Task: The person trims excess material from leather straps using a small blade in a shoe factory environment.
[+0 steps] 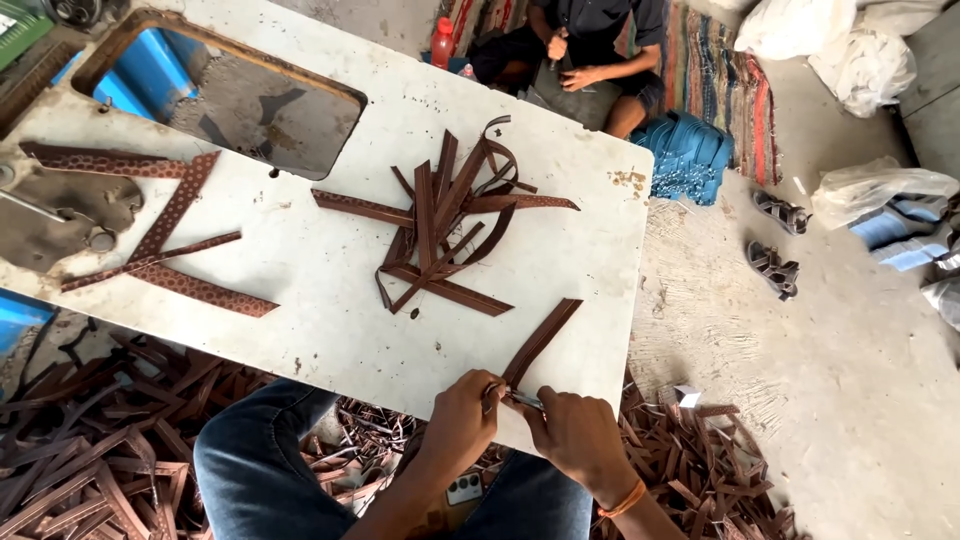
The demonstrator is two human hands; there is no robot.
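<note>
A worn white worktable (330,300) with a rectangular cutout (225,95) fills the middle, standing on a bare concrete floor (800,380) in even daylight. Brown offcuts (90,440) litter the floor below the table edge. Farther off lie a striped rug (725,85) (a person sits there), sandals (775,240) and pale sacks (850,45).

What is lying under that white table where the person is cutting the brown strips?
Under the white worktable lie heaps of brown strip offcuts on the floor, beside the person's jeans-clad knee. The tabletop hides whatever lies further beneath.
</note>
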